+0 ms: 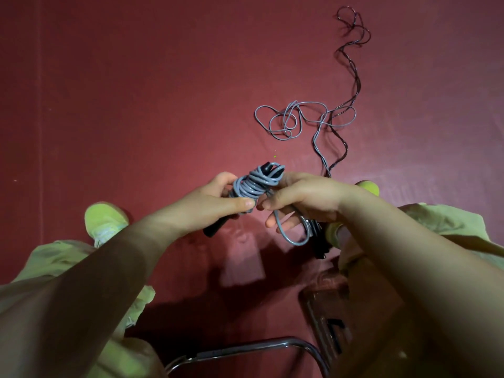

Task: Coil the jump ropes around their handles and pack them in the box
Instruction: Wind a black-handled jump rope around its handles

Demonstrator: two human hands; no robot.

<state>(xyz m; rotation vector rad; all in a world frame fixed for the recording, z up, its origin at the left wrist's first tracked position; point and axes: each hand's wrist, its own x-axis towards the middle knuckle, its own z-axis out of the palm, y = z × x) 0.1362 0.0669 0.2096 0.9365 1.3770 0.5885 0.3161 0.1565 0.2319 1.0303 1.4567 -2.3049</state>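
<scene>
Red carpet (136,91) fills the floor under me, and my green shoe (105,219) sits at the left beside my pale trouser leg (54,257). My left hand (212,199) curls round the black handles (211,229), thumb pressed across the wound turns, so the grey coil (252,184) sits snug on them with the handle tips poking out top and bottom. Just to its right, my right hand (305,199) has its fingers loosely bent, and a grey loop (293,236) of rope runs through them and hangs below; I pinch it lightly rather than clamp it. Under that hand I make out dark handles (319,241), likely the second rope's, though I cannot tell whether I hold them or they merely lie below. Beyond, the loose grey rope (289,118) sprawls in tangled loops on the carpet, and a dark rope (351,45) trails away toward the top right, uncoiled. By my reckoning the first rope is about half wound, the dark one untouched, and nothing is packed yet; a brown box-like thing (327,317) near the chair frame (245,347) may be the box, but it is too dim to say.
</scene>
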